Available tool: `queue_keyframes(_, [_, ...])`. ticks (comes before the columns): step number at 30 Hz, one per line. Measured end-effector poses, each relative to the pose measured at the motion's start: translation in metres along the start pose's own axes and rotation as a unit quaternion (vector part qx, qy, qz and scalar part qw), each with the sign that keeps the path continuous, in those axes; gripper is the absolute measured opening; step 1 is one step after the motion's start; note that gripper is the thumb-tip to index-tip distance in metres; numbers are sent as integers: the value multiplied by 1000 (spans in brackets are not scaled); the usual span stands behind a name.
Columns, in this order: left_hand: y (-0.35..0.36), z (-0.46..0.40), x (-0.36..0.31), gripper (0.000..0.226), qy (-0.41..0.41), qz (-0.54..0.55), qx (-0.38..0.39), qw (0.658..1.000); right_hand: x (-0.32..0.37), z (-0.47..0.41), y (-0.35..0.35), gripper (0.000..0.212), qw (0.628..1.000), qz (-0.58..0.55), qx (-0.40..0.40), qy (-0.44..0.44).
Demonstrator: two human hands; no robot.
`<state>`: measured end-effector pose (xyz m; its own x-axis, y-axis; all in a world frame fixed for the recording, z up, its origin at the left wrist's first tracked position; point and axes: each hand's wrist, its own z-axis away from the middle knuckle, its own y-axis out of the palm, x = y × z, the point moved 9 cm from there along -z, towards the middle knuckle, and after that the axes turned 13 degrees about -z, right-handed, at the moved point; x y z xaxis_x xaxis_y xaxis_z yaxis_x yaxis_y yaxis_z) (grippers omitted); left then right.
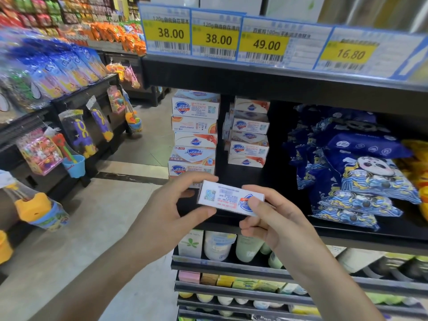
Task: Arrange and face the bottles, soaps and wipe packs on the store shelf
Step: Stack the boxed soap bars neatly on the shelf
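Both hands hold one white soap box point(228, 198) in front of the black shelf point(250, 179), its print upside down. My left hand point(176, 207) grips its left end with the thumb underneath. My right hand point(268, 216) pinches its right end, the thumb over the blue logo. Behind it two stacks of soap boxes stand on the shelf: a taller left stack point(195, 135) at the shelf's end and a shorter right stack point(249, 133). Dark blue wipe packs point(361, 172) with a panda print lie piled to the right. Bottles point(220, 246) stand on the shelf below.
Yellow price tags point(217, 39) line the shelf edge above. Yellow packs point(419, 172) sit at the far right. Lower shelves hold small coloured boxes point(231, 281). Across the aisle floor point(97, 216), a rack on the left carries hanging toys point(78, 133) and snack bags.
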<state>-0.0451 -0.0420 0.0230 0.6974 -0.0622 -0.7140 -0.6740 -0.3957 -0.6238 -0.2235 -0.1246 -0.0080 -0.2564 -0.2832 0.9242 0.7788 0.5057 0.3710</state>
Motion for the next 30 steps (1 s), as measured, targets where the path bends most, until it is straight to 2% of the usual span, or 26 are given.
queue_keyframes(6, [4, -1, 6, 42, -18, 33, 7, 999, 0, -1, 0, 39, 998, 63, 3, 0])
queue_keyframes(13, [8, -2, 9, 42, -30, 55, 25, 998, 4, -2, -3, 42, 995, 101, -3, -16])
queue_keyframes(17, [10, -4, 11, 45, -60, 99, 26, 993, 14, 2, -2, 47, 987, 137, -3, -83])
queue_keyframes(20, [10, -4, 17, 48, -88, 132, 20, 987, 27, 6, 3, 62, 964, 210, 12, -162])
queue_keyframes(24, [8, -5, 23, 49, -119, 160, 12, 980, 42, 9, 14, 53, 900, 343, 29, -268])
queue_keyframes(30, [7, -5, 34, 51, -189, 207, 8, 960, 41, 4, 29, 64, 870, 405, 85, -269])
